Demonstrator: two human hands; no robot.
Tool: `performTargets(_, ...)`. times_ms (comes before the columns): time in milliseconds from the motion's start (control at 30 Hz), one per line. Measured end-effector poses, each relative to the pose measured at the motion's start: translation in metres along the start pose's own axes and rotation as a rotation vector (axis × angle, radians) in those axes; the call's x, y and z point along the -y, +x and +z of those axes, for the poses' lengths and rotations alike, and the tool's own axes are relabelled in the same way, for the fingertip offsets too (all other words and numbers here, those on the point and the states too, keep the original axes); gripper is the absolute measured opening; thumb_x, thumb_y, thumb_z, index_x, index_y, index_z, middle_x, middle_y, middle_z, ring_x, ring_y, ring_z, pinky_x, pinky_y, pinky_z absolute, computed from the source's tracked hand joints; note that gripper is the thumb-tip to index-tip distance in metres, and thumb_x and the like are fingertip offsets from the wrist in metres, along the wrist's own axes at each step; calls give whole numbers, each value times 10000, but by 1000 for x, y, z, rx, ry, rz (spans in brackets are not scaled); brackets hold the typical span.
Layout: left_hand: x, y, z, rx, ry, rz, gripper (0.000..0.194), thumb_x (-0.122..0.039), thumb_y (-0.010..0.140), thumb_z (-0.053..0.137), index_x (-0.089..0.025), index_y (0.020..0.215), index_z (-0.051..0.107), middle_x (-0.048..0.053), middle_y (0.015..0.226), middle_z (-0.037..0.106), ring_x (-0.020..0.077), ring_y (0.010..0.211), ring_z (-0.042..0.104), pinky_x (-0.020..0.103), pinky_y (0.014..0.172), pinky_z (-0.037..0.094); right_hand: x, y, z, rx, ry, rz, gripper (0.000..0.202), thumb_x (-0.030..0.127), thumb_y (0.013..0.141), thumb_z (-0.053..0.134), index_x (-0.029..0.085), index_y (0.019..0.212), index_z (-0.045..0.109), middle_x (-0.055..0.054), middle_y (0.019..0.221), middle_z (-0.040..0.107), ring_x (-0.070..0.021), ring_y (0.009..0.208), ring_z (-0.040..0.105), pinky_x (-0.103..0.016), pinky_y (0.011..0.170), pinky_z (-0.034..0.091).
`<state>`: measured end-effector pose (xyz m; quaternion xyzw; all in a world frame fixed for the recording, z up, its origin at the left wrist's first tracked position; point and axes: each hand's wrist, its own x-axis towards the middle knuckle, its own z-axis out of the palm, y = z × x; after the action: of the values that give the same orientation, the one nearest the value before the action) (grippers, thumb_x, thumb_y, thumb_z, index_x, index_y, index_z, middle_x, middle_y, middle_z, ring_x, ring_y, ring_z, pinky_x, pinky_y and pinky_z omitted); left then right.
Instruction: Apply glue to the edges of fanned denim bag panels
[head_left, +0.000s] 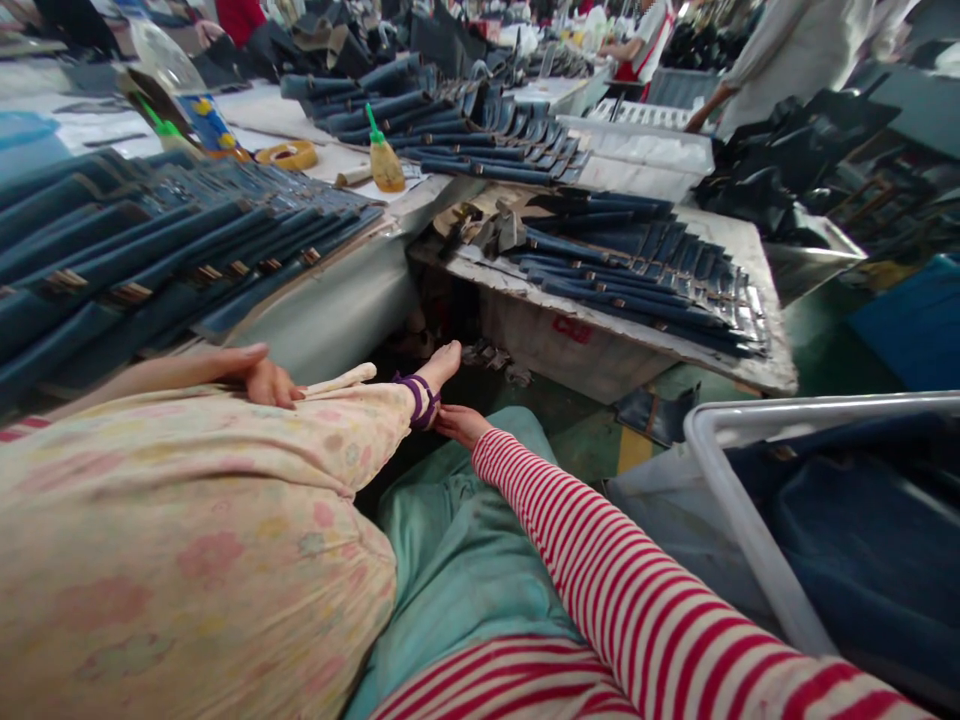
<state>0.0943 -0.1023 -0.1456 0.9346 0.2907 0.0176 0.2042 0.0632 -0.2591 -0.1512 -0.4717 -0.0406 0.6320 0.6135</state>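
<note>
Floral cream cloth point(217, 540) spreads across the left foreground. My left hand point(274, 381) lies at its upper edge, its fingers bent together against the fabric. A pale strip point(341, 380) runs beside those fingers. Purple bands point(421, 400) wrap a bare limb point(444, 362) where the cloth ends; whether it is a foot or a hand is unclear. My right hand point(461, 425), in a red-and-white striped sleeve, has its fingertips closed at the purple bands. Teal fabric point(465, 540) lies below it.
Rows of dark blue pieces cover the left table point(300, 290) and the low table point(776, 340). A glue bottle point(385, 160) stands by a tape roll point(289, 155). At right is a white bin point(701, 425) with dark material. A person in pale clothing point(787, 60) stands behind.
</note>
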Motion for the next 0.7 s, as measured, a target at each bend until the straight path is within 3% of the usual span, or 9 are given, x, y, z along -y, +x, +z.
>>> performTargets(333,-4,3,-4,-15,-6,-43,345,-339,848,488,-134,1125,515,99,1145,540,216,1039,522,454,891,426,-13,-6,-6,8,-45,52,136,56,770,560,127,875,607,-35,744,658,-112,716,632,-318,846,471)
performTargets(700,-19,-18,-27,-23,6,-84,357,-347,841,500,-141,1132,510,98,1150,531,211,1011,530,442,861,446,-12,-12,0,-18,-158,29,222,63,801,490,153,975,595,-48,857,666,-103,768,631,-282,817,476)
